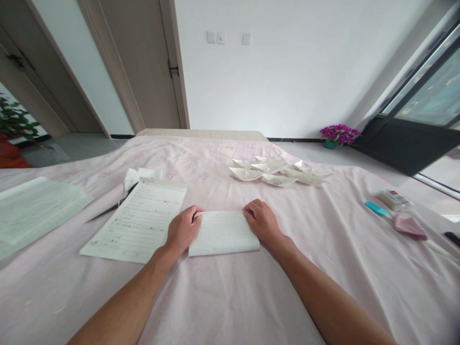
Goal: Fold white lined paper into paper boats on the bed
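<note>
A folded sheet of lined paper [224, 235] lies on the pink bedsheet in front of me, its folded edge towards me. My left hand [183, 232] grips its far left corner between thumb and curled fingers. At the far right corner, my right hand [264, 221] pinches the paper the same way. A written sheet [138, 220] lies flat just left of my left hand. Beyond my right hand stand several folded paper boats [276, 171], grouped close together.
Scissors [111, 208] lie partly under the written sheet, by crumpled white paper [143, 173]. More sheets [39, 211] are at the left. To the right lie a blue item [375, 208], a clear packet [394, 199] and a pink cloth-like item [409, 226]. Purple flowers [339, 134] stand on the floor.
</note>
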Tool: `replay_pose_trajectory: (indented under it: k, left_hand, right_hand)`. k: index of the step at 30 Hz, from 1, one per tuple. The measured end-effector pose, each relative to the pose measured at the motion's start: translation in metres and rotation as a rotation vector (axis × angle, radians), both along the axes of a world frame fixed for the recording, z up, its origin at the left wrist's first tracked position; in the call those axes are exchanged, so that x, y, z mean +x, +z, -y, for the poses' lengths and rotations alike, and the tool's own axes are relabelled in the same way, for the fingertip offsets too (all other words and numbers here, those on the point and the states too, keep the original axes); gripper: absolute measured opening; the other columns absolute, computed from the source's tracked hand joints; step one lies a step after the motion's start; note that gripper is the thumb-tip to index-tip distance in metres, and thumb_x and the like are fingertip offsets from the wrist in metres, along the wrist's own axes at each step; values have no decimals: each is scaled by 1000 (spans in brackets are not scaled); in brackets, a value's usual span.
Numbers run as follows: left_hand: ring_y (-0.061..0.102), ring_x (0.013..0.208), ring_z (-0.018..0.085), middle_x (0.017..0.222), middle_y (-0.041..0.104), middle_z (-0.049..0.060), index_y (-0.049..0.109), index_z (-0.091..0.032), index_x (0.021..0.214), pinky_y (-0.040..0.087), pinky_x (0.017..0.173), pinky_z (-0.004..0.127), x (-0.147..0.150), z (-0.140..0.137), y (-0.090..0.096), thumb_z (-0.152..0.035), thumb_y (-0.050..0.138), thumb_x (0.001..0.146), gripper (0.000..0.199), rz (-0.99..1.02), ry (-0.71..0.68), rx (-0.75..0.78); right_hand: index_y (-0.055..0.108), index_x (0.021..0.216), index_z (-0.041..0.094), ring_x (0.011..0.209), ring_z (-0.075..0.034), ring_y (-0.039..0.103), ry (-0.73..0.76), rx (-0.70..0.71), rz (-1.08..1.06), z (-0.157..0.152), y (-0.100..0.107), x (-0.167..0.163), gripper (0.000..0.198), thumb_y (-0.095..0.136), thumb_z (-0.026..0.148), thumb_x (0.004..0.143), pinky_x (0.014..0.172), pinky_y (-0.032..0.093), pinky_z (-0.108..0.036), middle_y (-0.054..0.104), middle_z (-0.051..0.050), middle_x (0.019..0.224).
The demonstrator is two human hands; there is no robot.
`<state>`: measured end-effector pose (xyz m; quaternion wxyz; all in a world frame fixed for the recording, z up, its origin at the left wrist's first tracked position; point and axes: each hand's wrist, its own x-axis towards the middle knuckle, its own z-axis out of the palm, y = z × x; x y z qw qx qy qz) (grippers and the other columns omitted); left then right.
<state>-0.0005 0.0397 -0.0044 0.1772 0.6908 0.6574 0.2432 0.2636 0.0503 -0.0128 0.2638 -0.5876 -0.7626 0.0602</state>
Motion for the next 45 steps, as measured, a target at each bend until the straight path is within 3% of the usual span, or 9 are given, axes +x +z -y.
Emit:
replay_pose_trajectory:
  k: [45]
  left_hand:
    - [63, 81, 17, 94, 71, -1, 65, -28, 98, 40, 70, 26, -2, 1, 1, -30, 47, 85, 22, 0, 5, -8]
  right_hand:
    - [67, 85, 21, 87, -17, 55, 10, 13, -1, 0, 0, 0, 12, 55, 17, 87, 81, 38, -28, 62, -4, 91]
